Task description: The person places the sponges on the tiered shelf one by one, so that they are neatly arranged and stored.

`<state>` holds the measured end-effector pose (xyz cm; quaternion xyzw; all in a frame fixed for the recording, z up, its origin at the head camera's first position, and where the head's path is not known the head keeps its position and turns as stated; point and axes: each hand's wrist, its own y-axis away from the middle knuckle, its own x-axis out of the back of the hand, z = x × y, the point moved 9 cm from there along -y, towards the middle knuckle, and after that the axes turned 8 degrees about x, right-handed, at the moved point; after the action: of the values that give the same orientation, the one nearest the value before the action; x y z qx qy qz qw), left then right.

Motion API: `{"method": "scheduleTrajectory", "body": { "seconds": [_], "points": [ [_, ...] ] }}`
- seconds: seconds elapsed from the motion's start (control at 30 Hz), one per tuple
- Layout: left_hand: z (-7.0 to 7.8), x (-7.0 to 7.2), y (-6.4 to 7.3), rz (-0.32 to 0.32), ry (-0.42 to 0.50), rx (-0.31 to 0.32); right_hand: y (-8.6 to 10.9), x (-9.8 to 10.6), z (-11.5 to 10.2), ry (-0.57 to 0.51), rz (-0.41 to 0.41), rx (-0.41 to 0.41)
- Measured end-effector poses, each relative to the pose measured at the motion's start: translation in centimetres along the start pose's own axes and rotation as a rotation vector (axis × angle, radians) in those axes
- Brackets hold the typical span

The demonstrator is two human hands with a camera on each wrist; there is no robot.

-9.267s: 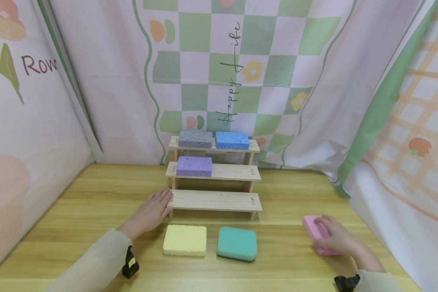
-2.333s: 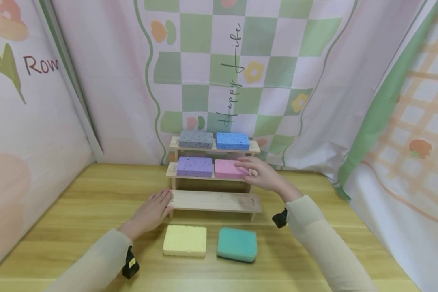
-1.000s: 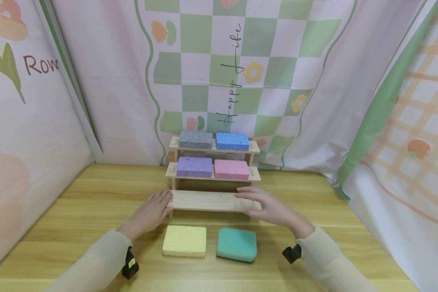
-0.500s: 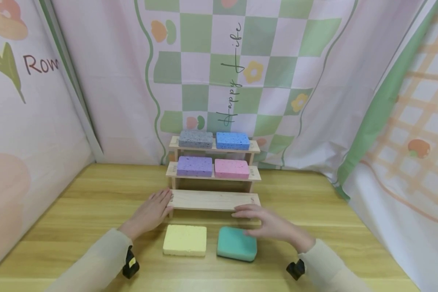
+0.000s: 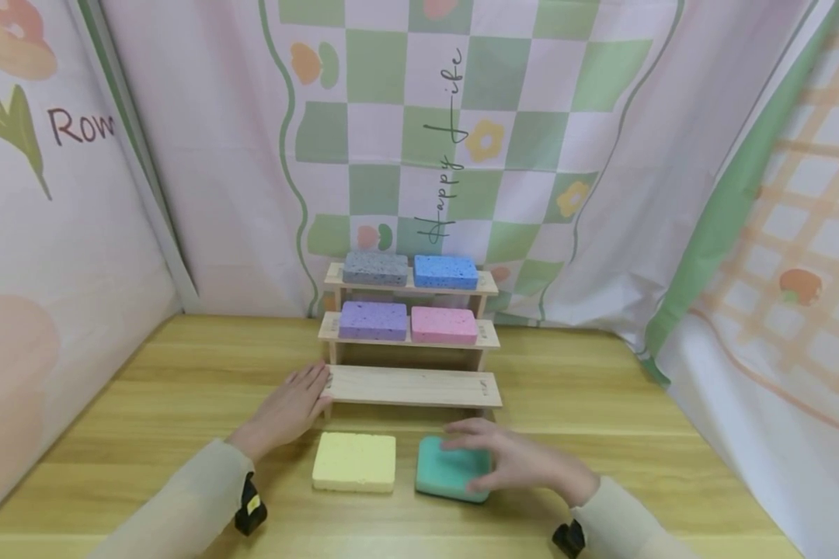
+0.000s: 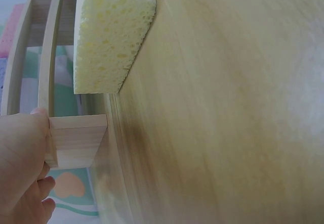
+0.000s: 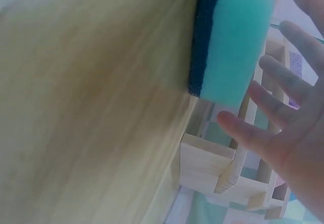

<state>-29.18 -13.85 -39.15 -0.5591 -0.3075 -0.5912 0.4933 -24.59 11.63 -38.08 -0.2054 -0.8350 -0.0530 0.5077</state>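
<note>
My left hand (image 5: 283, 410) holds the left end of a three-step wooden display rack (image 5: 409, 386), its thumb at the lowest step's edge in the left wrist view. My right hand (image 5: 520, 460) hovers around the right part of a teal sponge (image 5: 435, 472), fingers spread; the right wrist view shows space between palm and sponge, plus a dark scouring layer (image 7: 204, 37) underneath. Left of it on the table lies a yellow sponge (image 5: 354, 463). Purple (image 5: 373, 321) and pink sponges (image 5: 443, 324) sit on the middle step, grey (image 5: 375, 268) and blue sponges (image 5: 445, 272) on the top one.
The wooden table (image 5: 203, 373) carries the rack near its back edge. A patterned curtain (image 5: 436, 132) hangs right behind the rack, and cloth walls close off the left and right sides. Each wrist wears a small black camera (image 5: 250, 505).
Earlier the right hand set the pink sponge beside the purple one on the middle step and let go. It then came down and forward to the teal sponge. The left hand stayed put.
</note>
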Motion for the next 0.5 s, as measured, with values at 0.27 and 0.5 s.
{"method": "scheduleTrajectory", "body": {
  "seconds": [0.27, 0.5],
  "points": [
    [0.09, 0.15, 0.06, 0.002, 0.001, -0.002, 0.56, -0.41, -0.49, 0.063, -0.025, 0.027],
    [0.2, 0.29, 0.14, 0.003, -0.014, -0.005, 0.84, -0.65, -0.66, 0.139, -0.029, 0.066]
  ]
}}
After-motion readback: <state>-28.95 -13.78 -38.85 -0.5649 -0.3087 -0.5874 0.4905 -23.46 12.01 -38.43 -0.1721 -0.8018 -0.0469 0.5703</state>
